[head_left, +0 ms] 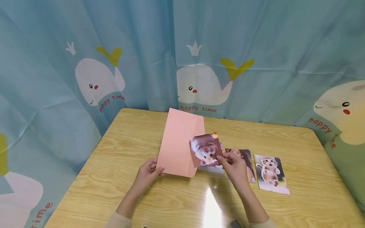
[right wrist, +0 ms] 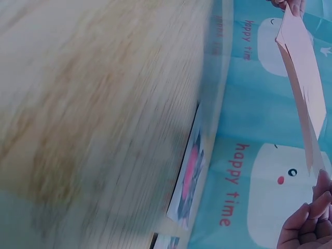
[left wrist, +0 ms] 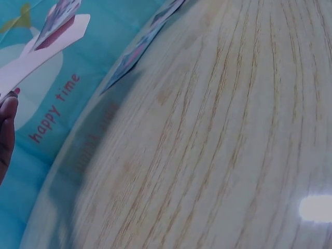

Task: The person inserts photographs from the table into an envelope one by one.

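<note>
Two hands raised over desk. Left hand fingers grip pink envelope at its lower edge; right hand fingers pinch cat photo against envelope. Three more photos lie flat just right.

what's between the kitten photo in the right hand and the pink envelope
Nothing visible. The right hand pinches the kitten photo right at the pink envelope, which the left hand holds; the photo already overlaps its right edge.
</note>
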Demonstrator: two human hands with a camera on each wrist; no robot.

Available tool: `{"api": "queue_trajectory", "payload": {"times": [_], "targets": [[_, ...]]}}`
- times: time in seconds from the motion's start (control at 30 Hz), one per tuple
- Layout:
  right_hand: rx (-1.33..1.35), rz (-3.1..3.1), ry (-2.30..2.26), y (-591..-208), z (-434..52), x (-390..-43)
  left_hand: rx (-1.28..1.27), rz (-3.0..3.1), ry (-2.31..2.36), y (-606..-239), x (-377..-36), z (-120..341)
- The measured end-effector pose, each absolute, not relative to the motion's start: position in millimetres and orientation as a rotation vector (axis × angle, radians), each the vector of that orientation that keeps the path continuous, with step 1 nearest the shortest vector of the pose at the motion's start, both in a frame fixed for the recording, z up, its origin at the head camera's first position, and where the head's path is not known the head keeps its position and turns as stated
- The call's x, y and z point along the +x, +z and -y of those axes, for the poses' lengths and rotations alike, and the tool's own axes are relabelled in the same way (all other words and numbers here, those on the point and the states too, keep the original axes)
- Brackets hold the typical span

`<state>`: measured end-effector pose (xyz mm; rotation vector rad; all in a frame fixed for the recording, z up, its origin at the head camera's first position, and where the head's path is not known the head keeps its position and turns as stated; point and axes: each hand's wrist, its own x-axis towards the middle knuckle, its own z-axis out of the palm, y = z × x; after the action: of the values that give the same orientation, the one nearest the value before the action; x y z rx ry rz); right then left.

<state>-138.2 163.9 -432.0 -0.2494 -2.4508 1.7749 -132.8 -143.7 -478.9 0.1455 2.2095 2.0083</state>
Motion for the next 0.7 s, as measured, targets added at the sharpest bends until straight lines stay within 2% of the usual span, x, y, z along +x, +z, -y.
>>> {"api": "queue_trajectory", "payload": {"times": [0.4, 0.7], "targets": [[-0.243, 2.397, 1.772, -438.0, -155.5, -141.3, 0.138, -2.232, 2.006, -477.5, -131.4, 140.5], [-0.287, 2.235, 1.841, -443.5, -145.2, -139.9, 0.274, -2.265, 1.971, -480.2, -129.2, 138.4]]}}
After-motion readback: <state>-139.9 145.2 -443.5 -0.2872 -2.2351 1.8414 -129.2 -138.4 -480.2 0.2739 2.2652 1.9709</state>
